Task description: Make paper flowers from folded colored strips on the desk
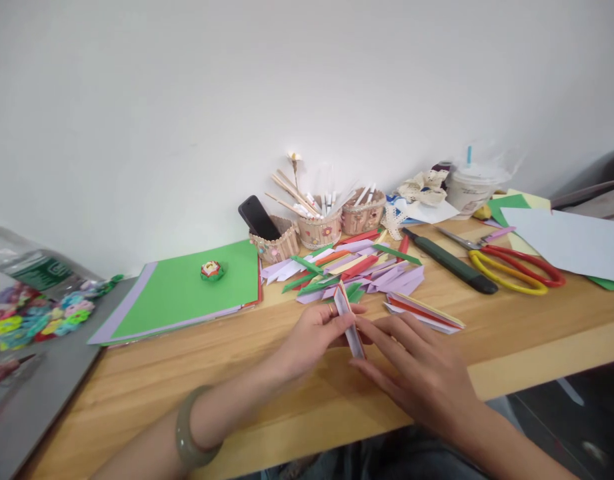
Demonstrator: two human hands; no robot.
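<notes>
Between my two hands, above the front of the wooden table [187,373], is a narrow folded paper strip [350,323], pale lilac with an orange-red edge. My left hand [321,331] pinches its upper part, thumb on the near face. My right hand [417,353] grips its lower right side between thumb and fingers. Just beyond lies a heap of folded paper strips [361,265] in lilac, green, red and cream. A smaller stack of folded strips [427,313] rests right of the heap, behind my right hand.
Green sheets [181,290] bear a small paper flower [212,270]. Against the wall stand a phone [258,217] in a basket and a pen basket [321,232]. A utility knife [451,263], scissors [511,270] and a cup [469,193] are on the right; a grey board [51,380] is left.
</notes>
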